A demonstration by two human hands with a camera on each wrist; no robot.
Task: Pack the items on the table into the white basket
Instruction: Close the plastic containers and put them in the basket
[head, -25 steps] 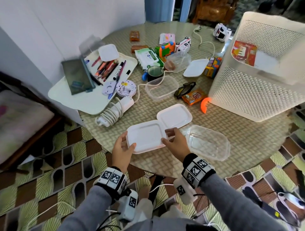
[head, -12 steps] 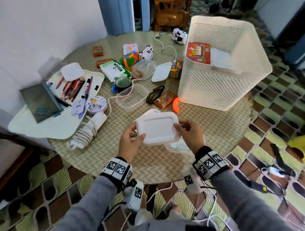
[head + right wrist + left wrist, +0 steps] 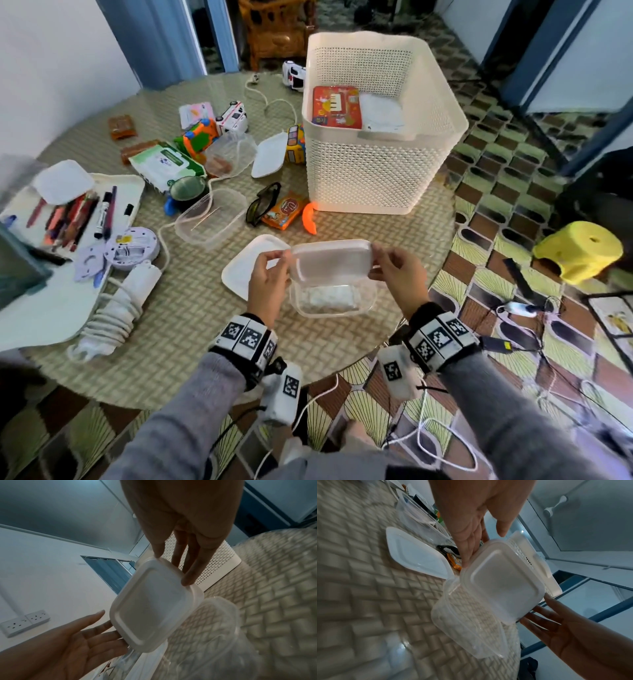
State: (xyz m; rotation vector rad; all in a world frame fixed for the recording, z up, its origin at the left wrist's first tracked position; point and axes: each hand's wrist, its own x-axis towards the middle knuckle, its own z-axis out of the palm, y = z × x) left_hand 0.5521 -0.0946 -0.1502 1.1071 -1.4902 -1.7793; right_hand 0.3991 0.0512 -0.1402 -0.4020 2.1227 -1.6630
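Pinching white lid edges, both hands, above clear container

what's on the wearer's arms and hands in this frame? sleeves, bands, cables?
Both arms wear grey long sleeves. Left hand and right hand are bare, no gloves. Each wrist carries a black band tiled with white squares of black-and-white fiducial markers, plus a white boxy camera module hanging beneath, also marker-tagged. White and black cables trail from the modules toward the body.

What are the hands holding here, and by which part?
A white lid, held above the clear container: left hand at its left edge, right hand at its right edge.
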